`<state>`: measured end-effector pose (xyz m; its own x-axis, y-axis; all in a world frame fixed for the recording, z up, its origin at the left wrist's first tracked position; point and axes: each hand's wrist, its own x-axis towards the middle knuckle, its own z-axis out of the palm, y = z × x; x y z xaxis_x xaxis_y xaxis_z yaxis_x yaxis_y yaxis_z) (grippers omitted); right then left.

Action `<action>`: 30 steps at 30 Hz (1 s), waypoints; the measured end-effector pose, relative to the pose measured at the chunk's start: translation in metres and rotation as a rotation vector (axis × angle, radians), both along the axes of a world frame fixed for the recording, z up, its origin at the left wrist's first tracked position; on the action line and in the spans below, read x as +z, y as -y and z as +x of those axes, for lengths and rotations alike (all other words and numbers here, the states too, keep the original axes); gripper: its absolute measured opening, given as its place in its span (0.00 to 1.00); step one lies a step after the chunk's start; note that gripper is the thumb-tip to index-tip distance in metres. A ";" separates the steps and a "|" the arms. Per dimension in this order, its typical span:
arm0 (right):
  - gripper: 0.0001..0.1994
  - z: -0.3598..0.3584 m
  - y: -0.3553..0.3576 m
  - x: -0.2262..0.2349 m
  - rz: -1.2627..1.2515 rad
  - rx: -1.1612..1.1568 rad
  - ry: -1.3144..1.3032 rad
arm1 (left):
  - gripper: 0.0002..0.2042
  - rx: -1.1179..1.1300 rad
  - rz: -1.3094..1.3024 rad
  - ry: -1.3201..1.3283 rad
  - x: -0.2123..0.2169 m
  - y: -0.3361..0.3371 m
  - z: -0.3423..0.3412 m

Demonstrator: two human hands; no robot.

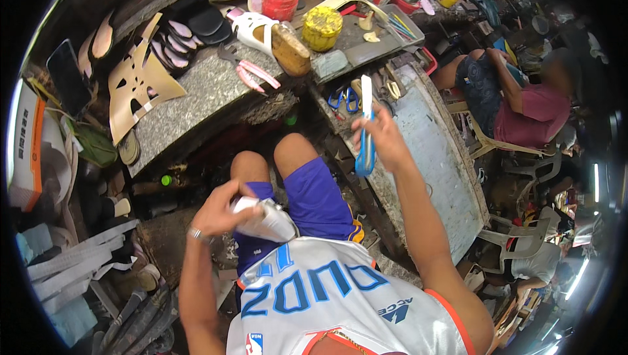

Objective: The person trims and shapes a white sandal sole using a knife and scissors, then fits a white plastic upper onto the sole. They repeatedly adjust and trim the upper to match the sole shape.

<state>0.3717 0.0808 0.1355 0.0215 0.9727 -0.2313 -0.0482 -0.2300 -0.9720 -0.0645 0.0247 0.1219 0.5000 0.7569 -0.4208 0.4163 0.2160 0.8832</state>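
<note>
In front of my lap, my left hand [221,211] curls its thumb and fingers around a shiny white piece [269,224]; its exact kind cannot be made out. Out to the right, my right hand [384,138] grips a blue-handled tool [366,153] with a long flat white end pointing away from me. Beyond that hand, blue-handled scissors [344,100] lie in the cluttered gap beside the bench. On the stone bench top [196,116] rest pink-handled pliers [258,75] and a brown shoe last [291,51] bearing a white cut-out upper [252,30].
A yellow tin [322,28] and a red tin [280,2] stand at the back. A tan cut-out sheet [142,87] overhangs the bench's left edge, near a phone [69,77]. A grey-topped table [451,185] stretches along my right; a seated person [533,110] is beyond it.
</note>
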 end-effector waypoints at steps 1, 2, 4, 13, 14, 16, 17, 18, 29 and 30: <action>0.30 0.012 -0.023 0.003 -0.022 -0.068 0.003 | 0.29 -0.121 0.176 -0.081 0.012 0.009 -0.008; 0.29 0.023 -0.045 0.004 -0.007 -0.098 -0.014 | 0.31 -0.230 0.348 -0.166 0.022 0.019 -0.015; 0.27 0.039 -0.081 0.000 -0.052 -0.177 -0.027 | 0.40 -0.354 0.359 -0.291 0.027 0.040 -0.010; 0.19 0.069 -0.148 -0.037 -0.151 -0.254 0.137 | 0.56 -0.051 0.026 -0.374 -0.009 0.096 -0.016; 0.18 0.069 -0.150 -0.039 -0.177 -0.172 0.134 | 0.56 0.034 -0.010 -0.319 -0.012 0.095 -0.022; 0.16 0.067 -0.153 -0.041 -0.223 -0.097 0.175 | 0.56 0.195 -0.057 -0.211 -0.020 0.091 -0.027; 0.15 0.067 -0.153 -0.041 -0.251 -0.026 0.150 | 0.54 0.299 -0.086 -0.057 -0.023 0.088 -0.028; 0.16 0.067 -0.156 -0.041 -0.181 -0.112 0.190 | 0.52 0.411 -0.127 0.110 -0.028 0.084 -0.024; 0.20 0.055 -0.162 -0.048 -0.061 -0.321 0.331 | 0.38 0.891 -0.635 0.897 -0.079 0.061 0.053; 0.20 0.054 -0.161 -0.049 -0.110 -0.222 0.284 | 0.38 0.857 -0.638 0.924 -0.083 0.059 0.059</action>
<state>0.4257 0.2418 0.0869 0.3076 0.9068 -0.2883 0.1588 -0.3476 -0.9241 -0.0056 -0.0345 0.0393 0.2680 0.7695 -0.5797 -0.7133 0.5630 0.4175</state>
